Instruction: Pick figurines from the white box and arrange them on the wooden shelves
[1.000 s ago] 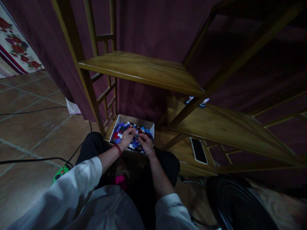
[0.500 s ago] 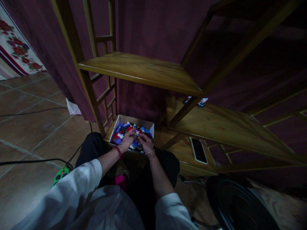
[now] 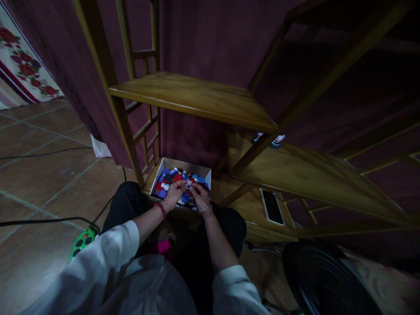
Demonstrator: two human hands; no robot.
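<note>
Over an open white box (image 3: 181,164) on the bottom shelf, my left hand (image 3: 174,193) and my right hand (image 3: 200,195) meet at a small figurine (image 3: 189,184). The fingers of both hands pinch it from either side. It looks pale on top and dark below; finer detail is too small to tell. Inside the box lie several small figurines and round discs in blue, purple, red and black, such as a red disc (image 3: 177,177) and a white-and-blue figurine (image 3: 165,187). My hands cover part of the contents.
A wooden shelf board (image 3: 190,94) juts out above the box. On the right-hand shelf (image 3: 305,168) stand small figurines (image 3: 277,141), partly behind a slanted post. A phone (image 3: 272,206) lies below. A black round seat (image 3: 328,280) is at lower right; a green power strip (image 3: 83,241) and cables are on the floor.
My fingers have closed in on the small figurine from both sides, the left ones more bent than before. The box and shelves stay in place.
</note>
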